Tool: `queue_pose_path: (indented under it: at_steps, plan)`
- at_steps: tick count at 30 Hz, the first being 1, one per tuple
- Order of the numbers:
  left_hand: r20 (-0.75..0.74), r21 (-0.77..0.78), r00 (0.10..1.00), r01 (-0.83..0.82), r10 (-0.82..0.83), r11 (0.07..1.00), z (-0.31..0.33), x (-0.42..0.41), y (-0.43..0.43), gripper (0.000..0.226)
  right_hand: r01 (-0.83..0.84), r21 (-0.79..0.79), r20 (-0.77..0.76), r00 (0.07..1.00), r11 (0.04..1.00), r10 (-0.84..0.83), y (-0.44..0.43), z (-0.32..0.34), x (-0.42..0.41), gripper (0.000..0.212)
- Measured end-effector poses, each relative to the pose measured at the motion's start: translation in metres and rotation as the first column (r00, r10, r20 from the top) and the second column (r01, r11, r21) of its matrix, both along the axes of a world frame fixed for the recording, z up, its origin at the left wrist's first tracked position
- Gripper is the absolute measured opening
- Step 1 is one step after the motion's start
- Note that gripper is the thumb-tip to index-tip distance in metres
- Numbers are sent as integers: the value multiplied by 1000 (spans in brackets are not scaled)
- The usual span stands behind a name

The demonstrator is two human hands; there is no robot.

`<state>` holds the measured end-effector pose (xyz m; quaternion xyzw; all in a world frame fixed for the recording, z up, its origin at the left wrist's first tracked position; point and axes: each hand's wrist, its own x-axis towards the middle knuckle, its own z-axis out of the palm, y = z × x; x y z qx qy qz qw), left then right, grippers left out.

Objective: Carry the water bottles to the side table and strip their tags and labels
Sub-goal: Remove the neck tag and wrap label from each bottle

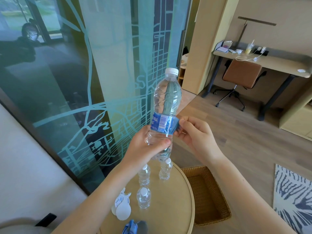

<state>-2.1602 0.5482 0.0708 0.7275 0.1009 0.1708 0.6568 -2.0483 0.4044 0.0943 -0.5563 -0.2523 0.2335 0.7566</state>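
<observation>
right hand [194, 132] is closed in a pinch on the loose end of the blue label [162, 124], thumb and fingers pressed together on it. left hand [146, 146] is wrapped around the lower body of the water bottle [167, 93], which is held upright in the middle of the frame, above the far edge of the round side table [175, 208]. its white cap [171, 71] is on.

the label is wound around the bottle's waist and only its right end is lifted. for a clean strip, the bottle should be kept firm and the label drawn sideways around the body, slowly, so that it is not torn into pieces. the glued seam will probably resist most. the thin wall may be squeezed in if too much force is given by the left hand.

in the lower middle of the frame, three small bare bottles [144, 197] are stood on the table. white tags [122, 208] and something blue and crumpled [130, 227], probably removed labels, are laid near the bottom edge. a wicker basket [207, 196] is seen just right of the table. the small bottles under the held one could be knocked if it is lowered carelessly.
</observation>
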Motion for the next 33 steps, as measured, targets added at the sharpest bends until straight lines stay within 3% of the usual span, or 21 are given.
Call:
queue_pose_path:
  at_steps: [4,9,15,20,26,33]
  plan:
    - [-2,-13,1000,-21,21,1000,1,-1,0,35,-8,-26,33,999,1000,8,-3,1,0,29]
    - [-7,-47,998,-71,70,996,1,2,-5,30,164,-177,299,948,970,-106,-6,4,0,20]
    - [-14,-69,995,-97,97,993,3,3,-10,29,262,-175,328,924,949,-195,-6,6,-6,11]
    - [-11,-84,991,-136,136,987,5,2,-13,29,340,-200,433,872,919,-228,-5,7,-9,17]
    - [-43,-82,981,-191,188,978,7,1,-12,29,342,-226,506,841,912,-190,-9,11,-7,20]
    - [-94,-84,986,-147,139,986,5,-2,-8,33,296,-271,559,823,916,-101,-16,16,-1,30]
